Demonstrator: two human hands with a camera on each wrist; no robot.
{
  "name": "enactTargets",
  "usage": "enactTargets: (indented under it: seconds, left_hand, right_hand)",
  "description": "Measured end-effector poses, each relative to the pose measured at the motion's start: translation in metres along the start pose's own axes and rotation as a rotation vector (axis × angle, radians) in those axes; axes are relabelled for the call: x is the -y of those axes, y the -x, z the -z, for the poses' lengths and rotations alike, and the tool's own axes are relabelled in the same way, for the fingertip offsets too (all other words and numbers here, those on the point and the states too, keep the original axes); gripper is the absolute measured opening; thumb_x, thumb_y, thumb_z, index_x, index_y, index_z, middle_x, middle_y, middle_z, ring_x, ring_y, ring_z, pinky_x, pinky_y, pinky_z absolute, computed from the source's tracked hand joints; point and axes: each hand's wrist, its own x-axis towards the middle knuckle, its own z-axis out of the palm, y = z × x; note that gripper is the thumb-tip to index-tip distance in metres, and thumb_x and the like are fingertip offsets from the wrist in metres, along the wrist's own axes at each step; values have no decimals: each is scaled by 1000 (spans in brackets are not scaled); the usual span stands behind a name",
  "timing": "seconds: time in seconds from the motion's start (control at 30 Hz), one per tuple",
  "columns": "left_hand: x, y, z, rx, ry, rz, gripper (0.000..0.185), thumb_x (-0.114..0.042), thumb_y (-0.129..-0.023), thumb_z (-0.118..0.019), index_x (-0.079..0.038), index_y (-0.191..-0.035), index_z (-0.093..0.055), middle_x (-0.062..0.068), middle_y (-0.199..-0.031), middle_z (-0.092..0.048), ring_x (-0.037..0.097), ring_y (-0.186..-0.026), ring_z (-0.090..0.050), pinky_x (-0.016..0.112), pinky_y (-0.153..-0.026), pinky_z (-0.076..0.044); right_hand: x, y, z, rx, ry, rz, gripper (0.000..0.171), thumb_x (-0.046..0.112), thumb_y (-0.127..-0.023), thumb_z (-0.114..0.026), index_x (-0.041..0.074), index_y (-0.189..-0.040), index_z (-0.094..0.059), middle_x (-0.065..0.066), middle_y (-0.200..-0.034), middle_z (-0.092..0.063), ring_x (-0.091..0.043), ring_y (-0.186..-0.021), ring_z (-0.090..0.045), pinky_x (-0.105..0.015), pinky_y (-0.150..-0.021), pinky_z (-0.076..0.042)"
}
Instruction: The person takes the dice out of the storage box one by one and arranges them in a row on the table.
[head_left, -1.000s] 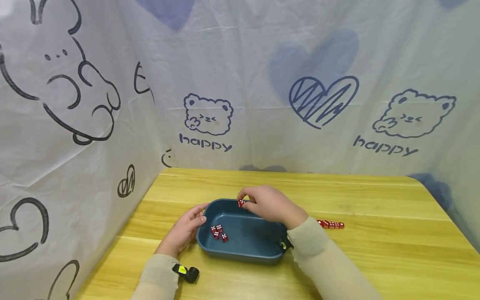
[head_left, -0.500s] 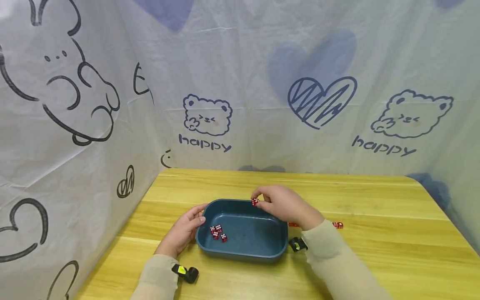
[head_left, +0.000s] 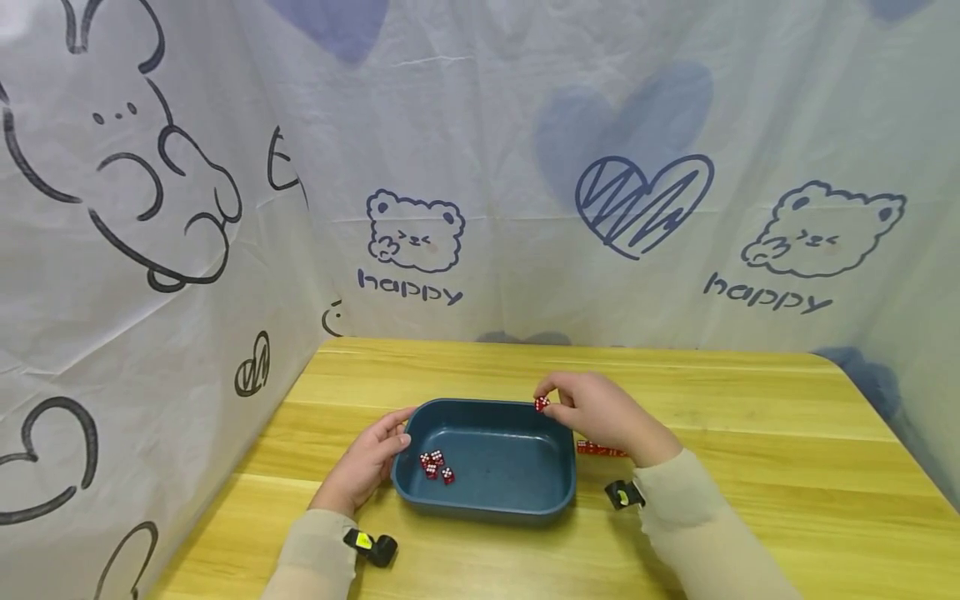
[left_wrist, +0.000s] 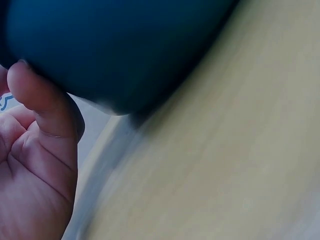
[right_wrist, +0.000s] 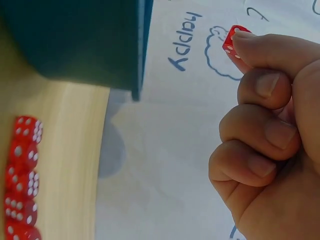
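Dice row [head_left: 600,449] partly hidden behind right hand [head_left: 600,414]

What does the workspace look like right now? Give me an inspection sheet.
Surface: light wooden table.
Job's things: dark blue rectangular plastic tray holding four small red dice; row of red dice on the table right of the tray.
Clutter: nothing seen.
Grippers: left hand touches the tray's left end; right hand pinches one red die above the tray's far right corner.
Cables: nothing seen.
Surroundings: white cloth backdrop printed with bears, hearts, "happy".
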Motion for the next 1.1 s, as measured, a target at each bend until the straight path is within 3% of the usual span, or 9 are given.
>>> enactTargets:
  seconds: [0.4,1.1]
  left_hand:
    - [-2,2,-2,-1,-11,2,51,-7,-106,-48,2,-155,-33,26,-125,-53,19,-101,-61,30,-80,-58]
    - [0,2,-3,-9,-7,-6,52,-8,-105,-50,3,-154,-34,24,-124,-53,18,-101,-62,30,-81,-58]
  right_hand:
    - [-37,26,-3,-35,-5,-34,19,23,-98,-68,18,-116,-72,4,-62,-48,-13,-52,-43,-29,-51,-38]
    - [-106,84,15,-94,15,-158,23,20,-99,-65,12,-120,-68,3,-65,-47,-13,-55,-41,-30,-53,-38]
